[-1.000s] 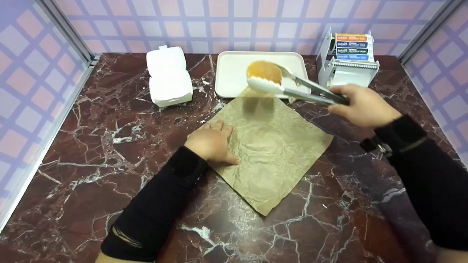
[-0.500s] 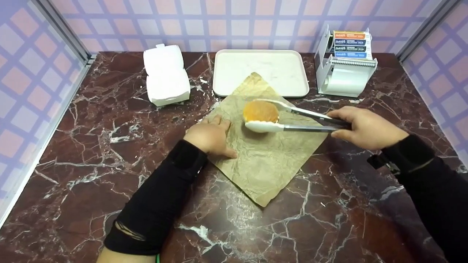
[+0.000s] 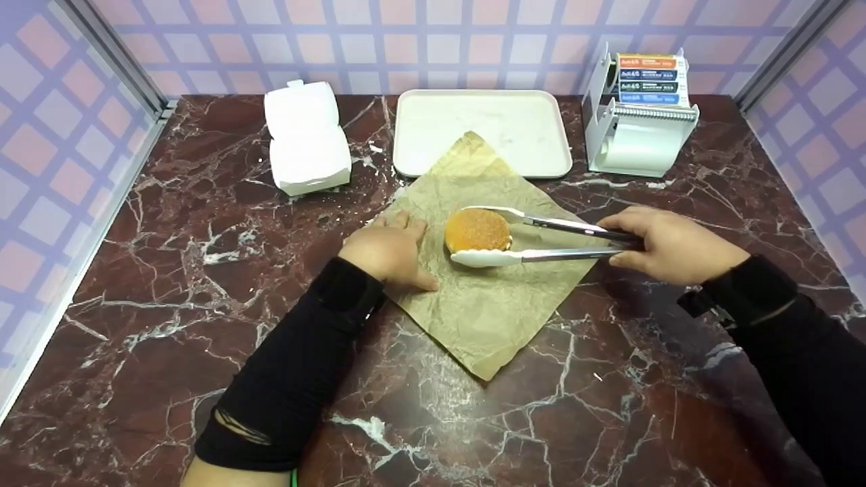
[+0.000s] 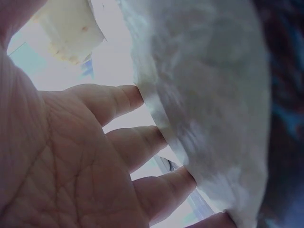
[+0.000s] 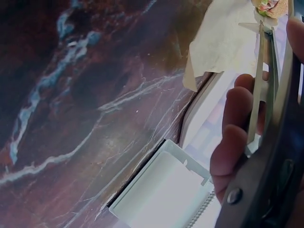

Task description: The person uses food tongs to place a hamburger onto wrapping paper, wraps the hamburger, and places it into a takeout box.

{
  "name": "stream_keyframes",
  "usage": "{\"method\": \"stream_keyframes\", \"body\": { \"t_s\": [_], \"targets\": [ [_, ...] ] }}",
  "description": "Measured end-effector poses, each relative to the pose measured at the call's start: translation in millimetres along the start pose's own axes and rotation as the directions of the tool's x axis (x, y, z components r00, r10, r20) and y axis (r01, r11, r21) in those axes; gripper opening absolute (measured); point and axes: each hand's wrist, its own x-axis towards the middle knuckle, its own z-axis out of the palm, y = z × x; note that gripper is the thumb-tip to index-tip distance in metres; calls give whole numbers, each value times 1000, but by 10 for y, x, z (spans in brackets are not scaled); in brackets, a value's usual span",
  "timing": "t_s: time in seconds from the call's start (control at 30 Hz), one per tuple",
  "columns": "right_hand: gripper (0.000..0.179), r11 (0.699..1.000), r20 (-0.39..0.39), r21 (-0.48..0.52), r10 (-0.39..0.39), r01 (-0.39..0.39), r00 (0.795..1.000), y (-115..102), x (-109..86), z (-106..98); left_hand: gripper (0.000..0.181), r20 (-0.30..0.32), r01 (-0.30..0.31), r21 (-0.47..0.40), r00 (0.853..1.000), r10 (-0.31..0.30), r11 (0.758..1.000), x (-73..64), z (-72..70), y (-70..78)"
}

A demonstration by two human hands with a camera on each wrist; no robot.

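Note:
A hamburger with a golden bun rests on a diamond-laid sheet of brown wrapping paper, between the two white scalloped heads of metal food tongs. My right hand grips the dark handle end of these tongs from the right. In the right wrist view, green and pink filling shows in the hamburger. My left hand rests with fingers spread on the paper's left edge. The left wrist view shows the fingertips of the left hand touching the paper.
Behind the paper lies a cream tray, with the paper's far corner overlapping it. An unfolded white box stands at the back left. A label dispenser with several coloured rolls is at the back right. Patterned walls close in the dark marbled tabletop.
The tongs and hamburger have come from over the tray down onto the paper, toward me. The right hand moved with them. My left hand has stayed on the paper's left edge.

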Motion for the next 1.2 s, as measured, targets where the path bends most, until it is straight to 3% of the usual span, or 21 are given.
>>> {"method": "stream_keyframes", "body": {
  "t_s": [0.47, 0.73, 0.9, 1.07, 1.2],
  "targets": [
    [58, 1000, 31, 29, -5, 4, 1000, -4, -10, -19, 124, -16, -12, 6, 1000, 12, 1000, 3, 12, -2],
    [61, 990, -43, 124, 75, -69, 996, -66, 75, -95, 124, 0, 10, -11, 1000, -10, 1000, -9, -5, 8],
    [61, 964, -96, 200, 199, -177, 975, -126, 322, -147, 123, 1, 14, -5, 1000, -14, 1000, -10, -8, 8],
    [69, 908, -80, 274, 351, -318, 933, -176, 632, -220, 123, -11, 4, -10, 1000, -4, 1000, -3, 12, -7],
    [61, 889, -113, 290, 400, -355, 909, -168, 900, -229, 124, -20, -7, -6, 1000, 7, 1000, 4, 25, -16]
  ]
}}
